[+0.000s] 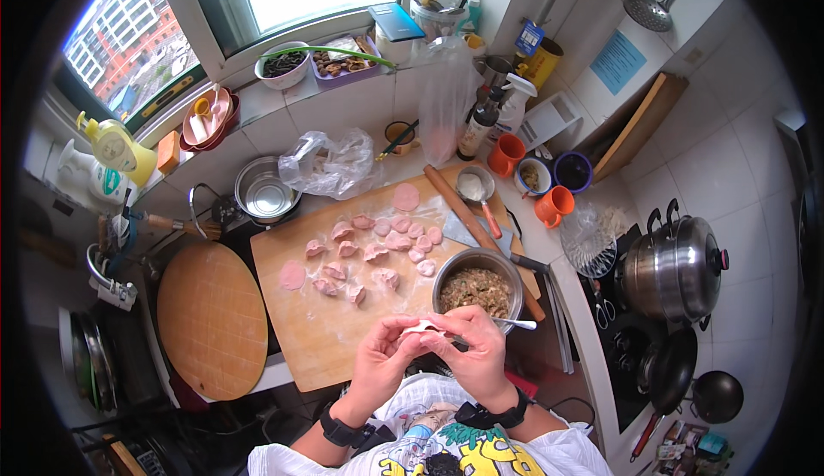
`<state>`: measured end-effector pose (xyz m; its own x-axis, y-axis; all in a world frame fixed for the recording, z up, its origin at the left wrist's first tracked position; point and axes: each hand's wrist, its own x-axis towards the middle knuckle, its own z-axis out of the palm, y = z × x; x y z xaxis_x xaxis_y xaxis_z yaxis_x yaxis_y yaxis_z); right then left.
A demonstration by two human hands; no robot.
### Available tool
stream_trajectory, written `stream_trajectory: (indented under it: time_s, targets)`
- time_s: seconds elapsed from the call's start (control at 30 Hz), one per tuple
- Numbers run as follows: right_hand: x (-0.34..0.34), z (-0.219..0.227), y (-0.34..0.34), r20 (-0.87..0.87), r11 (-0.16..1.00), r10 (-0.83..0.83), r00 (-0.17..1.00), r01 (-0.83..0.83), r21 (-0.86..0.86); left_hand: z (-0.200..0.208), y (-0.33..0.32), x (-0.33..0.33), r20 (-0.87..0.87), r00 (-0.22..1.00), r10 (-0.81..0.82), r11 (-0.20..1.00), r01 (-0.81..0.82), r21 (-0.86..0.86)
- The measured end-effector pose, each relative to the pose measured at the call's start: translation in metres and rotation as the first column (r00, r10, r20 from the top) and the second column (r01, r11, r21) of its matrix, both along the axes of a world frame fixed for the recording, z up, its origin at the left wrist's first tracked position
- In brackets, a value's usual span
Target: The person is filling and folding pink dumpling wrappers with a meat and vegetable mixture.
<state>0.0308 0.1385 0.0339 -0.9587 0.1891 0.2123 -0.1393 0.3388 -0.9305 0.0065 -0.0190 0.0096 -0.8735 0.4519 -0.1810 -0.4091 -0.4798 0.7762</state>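
Between my left hand [384, 347] and my right hand [469, 345] is a pink dumpling [424, 328], its wrapper edges pinched by the fingers of both hands. They hold it above the near edge of a floured wooden board [318, 351]. Just beyond my right hand sits a steel bowl of minced filling [472, 291], with a spoon handle [520, 324] sticking out over its rim. Several folded pink dumplings [375, 252] lie across the board, beside small dough pieces [427, 267] and flat wrappers [293, 275]. A rolling pin [459, 206] rests along the board's right side.
A round wooden board [212, 321] lies at the left. A cleaver [524, 260] and a small flour cup [474, 186] are right of the dumplings. Behind stand a steel pot [268, 189], a plastic bag [326, 163] and orange mugs [506, 155]. A large pot [671, 267] occupies the stove.
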Motion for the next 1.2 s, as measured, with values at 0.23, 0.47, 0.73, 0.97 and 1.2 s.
stream_trajectory:
  time_s: [0.23, 0.47, 0.73, 0.97, 1.2]
  targets:
    - [-0.002, -0.007, 0.006, -0.203, 0.945, 0.138, 0.969, -0.067, 0.32, 0.003, -0.001, 0.0, 0.052, 0.999, -0.007, 1.0, 0.006, 0.019]
    - [-0.015, -0.001, 0.006, -0.045, 0.93, 0.307, 0.951, -0.289, 0.228, 0.015, -0.007, -0.009, 0.169, 0.968, -0.185, 0.982, 0.177, 0.06]
    - [-0.016, -0.007, 0.004, -0.069, 0.913, 0.34, 0.938, -0.313, 0.261, 0.014, -0.013, -0.012, 0.183, 0.937, -0.297, 0.955, 0.293, 0.054]
    - [-0.007, -0.021, -0.005, -0.019, 0.984, 0.175, 0.984, -0.175, -0.03, 0.013, -0.019, -0.01, 0.18, 0.97, -0.166, 0.972, 0.191, -0.135]
    - [-0.001, -0.045, -0.016, 0.346, 0.776, 0.303, 0.888, -0.019, -0.63, -0.016, -0.015, -0.005, -0.144, 0.989, 0.026, 0.961, -0.064, -0.27]
